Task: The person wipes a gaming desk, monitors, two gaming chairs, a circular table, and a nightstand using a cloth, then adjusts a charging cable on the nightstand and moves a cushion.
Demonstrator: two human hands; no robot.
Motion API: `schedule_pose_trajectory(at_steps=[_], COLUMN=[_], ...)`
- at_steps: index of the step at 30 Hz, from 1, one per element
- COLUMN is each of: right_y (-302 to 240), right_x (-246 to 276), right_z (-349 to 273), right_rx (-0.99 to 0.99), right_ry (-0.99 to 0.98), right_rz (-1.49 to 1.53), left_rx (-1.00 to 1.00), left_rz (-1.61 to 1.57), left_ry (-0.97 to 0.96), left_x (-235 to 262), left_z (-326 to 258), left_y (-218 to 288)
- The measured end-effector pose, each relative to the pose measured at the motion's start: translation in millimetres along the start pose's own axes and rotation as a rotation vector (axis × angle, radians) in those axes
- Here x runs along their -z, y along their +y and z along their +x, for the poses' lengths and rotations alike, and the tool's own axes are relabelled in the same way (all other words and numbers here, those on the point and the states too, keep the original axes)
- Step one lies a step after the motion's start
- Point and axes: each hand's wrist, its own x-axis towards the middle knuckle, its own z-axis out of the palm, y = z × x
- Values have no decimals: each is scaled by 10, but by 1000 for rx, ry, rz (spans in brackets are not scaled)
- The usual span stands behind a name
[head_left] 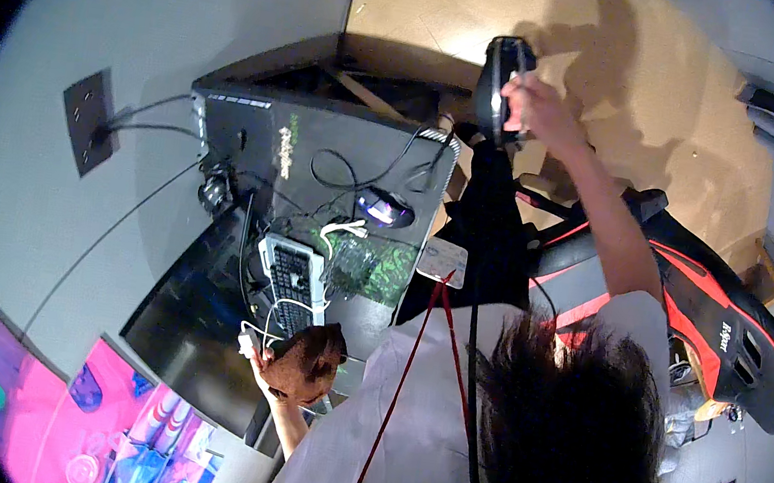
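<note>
At the far side of the scene, past the desk [199,334] edge, your right hand [537,105] is raised with the arm stretched out, and its fingers are curled round a dark, rounded device [500,85] — a black, handle-like thing held upright against the tan floor behind it. Your fingers wrap its right side, so most of its dark front still shows to the left of the hand.

Nearer to you and to the left, your left hand [292,366] sits over the near end of the keyboard [292,283], closed round a brown, rounded object [308,358]; you cannot tell what that thing is. A small white piece [249,341] with white cables running from it lies just beside your fingers on the left.

The keyboard rests on the dark desk, and far of it a mouse [384,207] glows purple on a green-patterned mat [374,264]. A black computer case [254,141] stands at the far left of the desk, with dark cables leading to a wall plate [90,119] on the grey wall. A small white tag [443,261] lies at the desk's right edge.

To the right, a black and red chair [728,325] leans back — well apart from both hands. Bright pink posters [90,417] sit at the near left.
</note>
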Motion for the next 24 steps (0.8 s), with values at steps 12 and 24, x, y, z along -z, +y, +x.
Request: schedule_pose_trajectory(at_steps=[12, 24], right_y=[1609, 1193], right_x=[-325, -587], right_z=[446, 305], right_rx=[-206, -281], right_ry=[-45, -103], right_rz=[26, 11], left_rx=[315, 245], left_rz=[292, 391], left_ry=[218, 235], left_x=[-623, -591], left_z=[440, 612], left_y=[-245, -301])
